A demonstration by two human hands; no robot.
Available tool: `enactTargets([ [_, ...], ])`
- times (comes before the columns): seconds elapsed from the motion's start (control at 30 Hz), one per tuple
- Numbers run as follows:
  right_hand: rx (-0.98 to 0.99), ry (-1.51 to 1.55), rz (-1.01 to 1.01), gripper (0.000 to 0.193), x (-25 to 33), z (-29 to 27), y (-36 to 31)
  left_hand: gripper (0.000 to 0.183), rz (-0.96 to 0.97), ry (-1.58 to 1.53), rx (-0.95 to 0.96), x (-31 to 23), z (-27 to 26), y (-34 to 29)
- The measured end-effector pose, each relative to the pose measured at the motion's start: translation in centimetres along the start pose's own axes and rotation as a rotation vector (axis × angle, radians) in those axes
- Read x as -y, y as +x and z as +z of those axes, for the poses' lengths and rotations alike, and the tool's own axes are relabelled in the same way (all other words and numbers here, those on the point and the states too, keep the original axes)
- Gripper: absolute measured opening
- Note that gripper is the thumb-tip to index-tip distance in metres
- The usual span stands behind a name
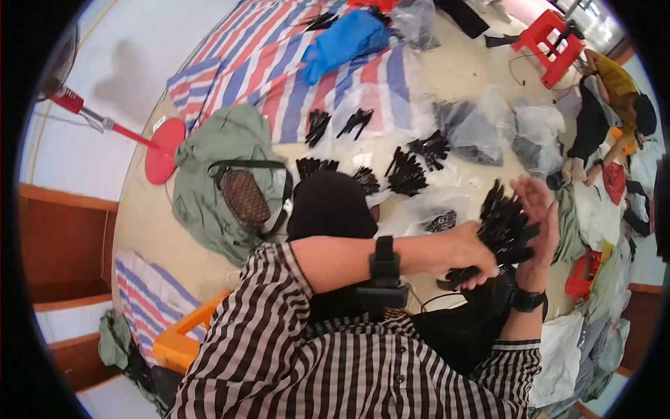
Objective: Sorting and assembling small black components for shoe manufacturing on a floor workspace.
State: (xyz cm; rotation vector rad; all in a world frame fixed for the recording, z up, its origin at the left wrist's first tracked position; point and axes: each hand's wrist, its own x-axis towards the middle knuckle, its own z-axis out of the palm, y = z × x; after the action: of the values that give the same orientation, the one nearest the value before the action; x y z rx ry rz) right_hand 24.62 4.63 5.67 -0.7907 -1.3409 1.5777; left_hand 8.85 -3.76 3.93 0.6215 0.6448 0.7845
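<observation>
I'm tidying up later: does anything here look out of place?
Mostly untidiness: the green fabric lies crumpled on the floor, and the blue plastic sits bunched on the striped sheet. The held black strips fan out unevenly, but no spill is evident.

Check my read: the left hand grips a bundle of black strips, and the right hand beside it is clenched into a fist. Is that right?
Not quite: the right hand is open, not clenched, as the head view shows. The left hand does grip the bundle of black strips, with the right hand beside it.
</observation>
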Motion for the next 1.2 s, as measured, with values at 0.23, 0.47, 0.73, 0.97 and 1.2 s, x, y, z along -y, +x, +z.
enactTargets([
  [0.23, 0.123, 0.216, 0.149, 0.041, -1.9, -0.9, 0.4, 0.019, 1.248, 0.867, 0.190, -9.1, -5.0, -4.2],
  [0.47, 0.208, -0.015, 0.199, 0.040, -1.9, 0.4, 0.0, 0.010, 0.650, 0.642, -0.341, -10.2, -16.4, -12.2],
  [0.73, 0.199, -0.159, 0.476, 0.031, -4.8, 1.2, 0.2, 0.014, 0.132, 0.155, -0.994, 0.7, -26.9, -12.9],
  [0.97, 0.143, -0.210, 0.532, 0.029, -4.3, 1.1, 0.3, 0.014, 0.000, 0.357, -1.058, 4.5, -33.3, -8.9],
  [1.2, 0.104, -0.155, 0.615, 0.028, -3.8, 2.2, 0.1, 0.019, -0.046, 0.564, -0.937, 5.3, -34.6, -2.2],
])
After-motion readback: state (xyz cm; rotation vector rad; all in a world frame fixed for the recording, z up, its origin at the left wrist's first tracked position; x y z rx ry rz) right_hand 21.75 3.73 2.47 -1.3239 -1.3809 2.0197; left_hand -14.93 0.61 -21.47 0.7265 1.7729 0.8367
